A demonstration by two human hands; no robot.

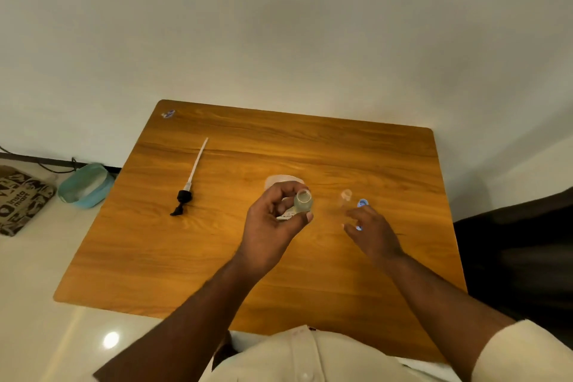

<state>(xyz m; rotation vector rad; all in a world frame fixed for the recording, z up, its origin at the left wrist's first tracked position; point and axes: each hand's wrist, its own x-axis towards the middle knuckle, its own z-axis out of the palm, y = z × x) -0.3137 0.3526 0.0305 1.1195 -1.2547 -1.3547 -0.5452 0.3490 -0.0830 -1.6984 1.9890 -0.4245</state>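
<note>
Head view: left grip (273, 220) holds open bottle (303, 202) w/ liquid; right grip (372, 231) wide, blue cap (362, 203) at its 12 o'clock.

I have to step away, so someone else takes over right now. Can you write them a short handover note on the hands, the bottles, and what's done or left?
Left hand: grips the small clear open bottle of pale liquid, lifted above the wooden table.
Right hand: low over the table beside the tiny clear vial and the round blue cap. Something blue shows under its fingers; I cannot tell whether it is held.
The black pump head with white tube lies apart, to the left.
Done: the bottle is open.
Left, probably: pour into the vial, then cap.
</note>
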